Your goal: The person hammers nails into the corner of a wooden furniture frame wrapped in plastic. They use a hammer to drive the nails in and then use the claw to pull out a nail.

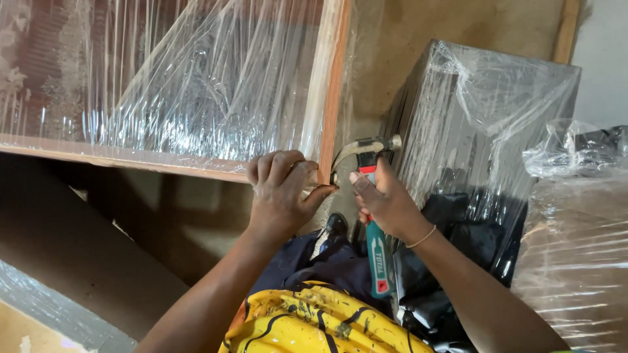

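My right hand [383,199] grips a claw hammer [374,216] with a red and teal handle, choked up close to its metal head. The curved claw points left and touches the lower right corner of a wooden frame [332,91] wrapped in clear plastic film [183,78]. My left hand [282,193] presses on that same corner, fingers curled over the frame's lower rail and thumb tip right by the claw. Whatever lies under the claw is too small to make out.
A grey box-shaped item wrapped in clear film [477,117] stands right of the hammer. More film-wrapped bulk [575,242] fills the far right. A brown board [78,248] slants at lower left. My yellow paint-spattered garment [314,327] and a black shoe [336,225] show below.
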